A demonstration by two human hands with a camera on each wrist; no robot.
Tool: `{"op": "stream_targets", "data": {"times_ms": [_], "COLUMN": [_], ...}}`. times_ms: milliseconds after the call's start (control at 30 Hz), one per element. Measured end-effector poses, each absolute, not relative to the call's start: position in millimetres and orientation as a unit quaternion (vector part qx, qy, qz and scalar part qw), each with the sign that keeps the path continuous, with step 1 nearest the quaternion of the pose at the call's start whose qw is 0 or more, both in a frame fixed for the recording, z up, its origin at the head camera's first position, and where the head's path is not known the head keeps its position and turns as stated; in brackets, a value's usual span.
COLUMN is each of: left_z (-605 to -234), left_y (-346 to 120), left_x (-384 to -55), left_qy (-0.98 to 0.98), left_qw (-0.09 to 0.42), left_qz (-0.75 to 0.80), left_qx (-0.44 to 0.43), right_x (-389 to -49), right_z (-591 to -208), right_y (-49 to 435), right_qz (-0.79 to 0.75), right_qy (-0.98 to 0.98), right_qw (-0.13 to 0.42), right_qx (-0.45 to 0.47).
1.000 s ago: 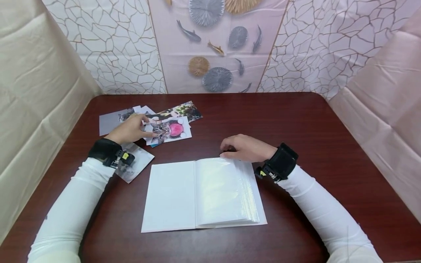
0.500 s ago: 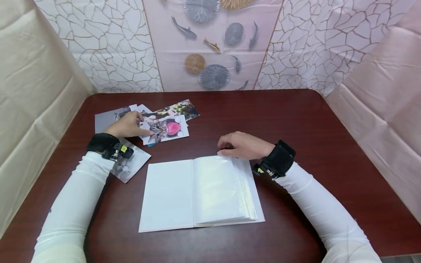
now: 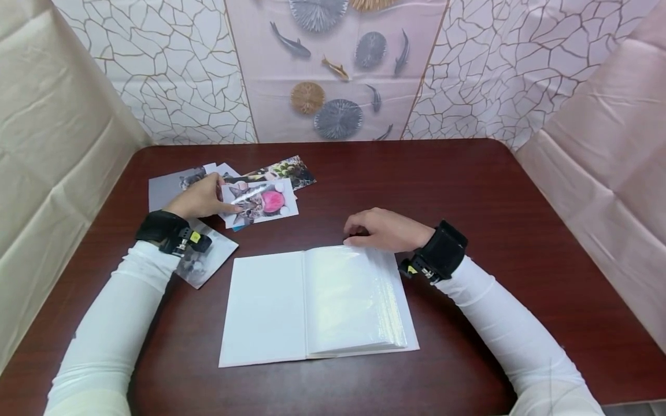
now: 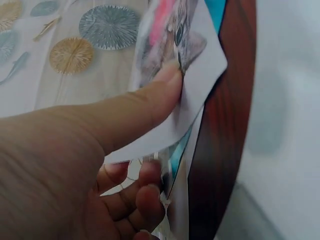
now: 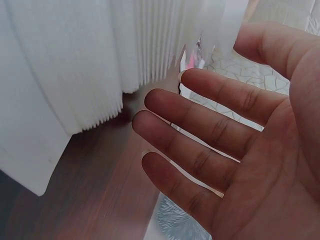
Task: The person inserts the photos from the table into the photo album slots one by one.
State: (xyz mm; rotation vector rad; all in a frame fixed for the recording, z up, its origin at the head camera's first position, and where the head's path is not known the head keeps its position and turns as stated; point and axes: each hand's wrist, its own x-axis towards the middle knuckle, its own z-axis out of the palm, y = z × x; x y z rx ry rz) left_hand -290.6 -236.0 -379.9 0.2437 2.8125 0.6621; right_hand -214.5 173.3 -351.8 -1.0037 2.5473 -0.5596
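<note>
My left hand (image 3: pixel 198 197) pinches the left edge of a photo (image 3: pixel 264 209) of a kitten with a pink bubble. In the left wrist view the thumb (image 4: pixel 150 102) lies on the picture and the curled fingers are at its edge below. An opened photo album (image 3: pixel 266 306) with white pages and clear sleeves lies before me. My right hand (image 3: pixel 387 230) is at the album's top edge, its thumb by the sleeves. In the right wrist view the fingers (image 5: pixel 200 122) are spread and loosely bent, holding nothing, beside the stacked page edges (image 5: pixel 97 65).
Under and behind the kitten photo lie more photos, one with greenery (image 3: pixel 291 171) and one grey (image 3: pixel 169 188). Another photo (image 3: pixel 213 260) sits partly beneath my left wrist. The dark red table (image 3: pixel 442 185) meets a patterned cloth backdrop (image 3: pixel 338 69) at the back.
The kitten photo's left part now shows a glare and a slight bend under my left hand. The whole view has shifted a little; the right hand stays at the album.
</note>
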Motion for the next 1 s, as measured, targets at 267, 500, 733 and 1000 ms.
{"op": "stream_targets", "data": {"times_ms": [267, 500, 733, 1000], "left_z": [-381, -376, -371, -374], "left_y": [-234, -234, -234, -228], "left_x": [-288, -281, -275, -275], "left_qy": [0.963, 0.927, 0.880, 0.851], "left_qw": [0.094, 0.070, 0.085, 0.110], "left_qz": [0.234, 0.361, 0.460, 0.509], "left_qx": [0.098, 0.076, 0.074, 0.066], "right_x": [-215, -213, -210, -207], "right_z": [-353, -351, -349, -350], "right_y": [173, 174, 172, 168], "right_qz": [-0.198, -0.199, -0.199, -0.209], "right_qy": [0.897, 0.893, 0.886, 0.882], "right_qw": [0.166, 0.150, 0.136, 0.126], "right_qx": [-0.359, -0.374, -0.396, -0.404]}}
